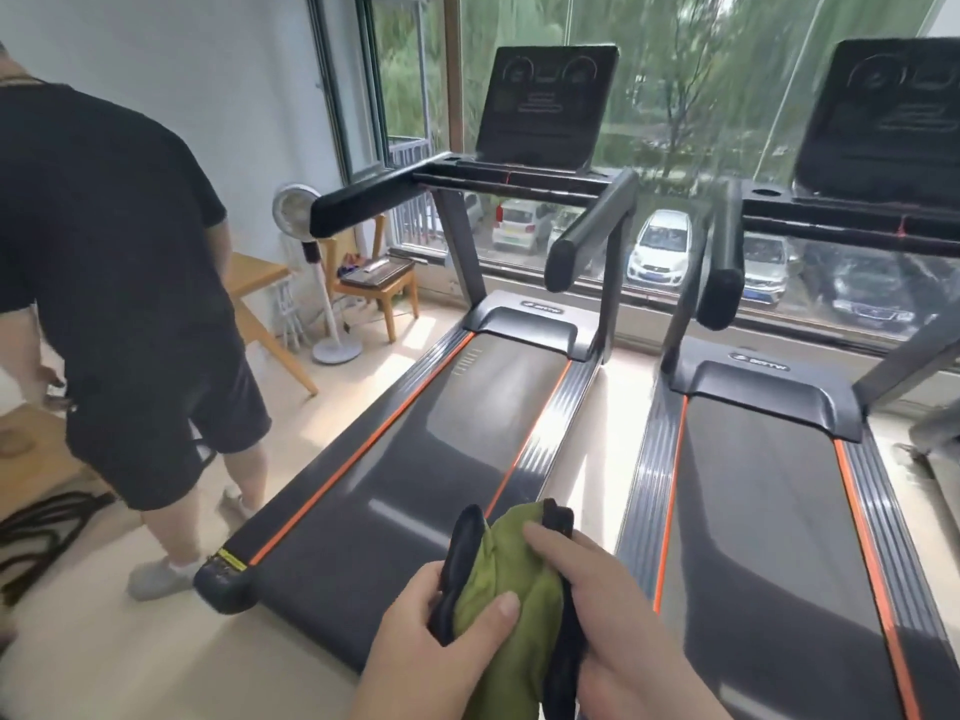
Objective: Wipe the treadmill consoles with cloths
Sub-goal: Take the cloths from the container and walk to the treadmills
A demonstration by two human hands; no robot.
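Two treadmills face a window. The left treadmill's dark console [545,103] stands ahead of me, and the right treadmill's console [883,127] is at the frame's right edge. I stand behind the rear end of the left treadmill belt [457,449]. A green cloth with black edging [511,605] is bunched low in the middle. My left hand [441,646] grips its left side, thumb on top. My right hand [618,631] holds its right side, fingers pressed into the fabric.
A person in a black shirt and shorts [119,283] stands at the left beside the left treadmill. A standing fan [311,236], a wooden chair [376,283] and a wooden table [260,283] sit in the far left corner. Black ropes [36,532] lie on the floor.
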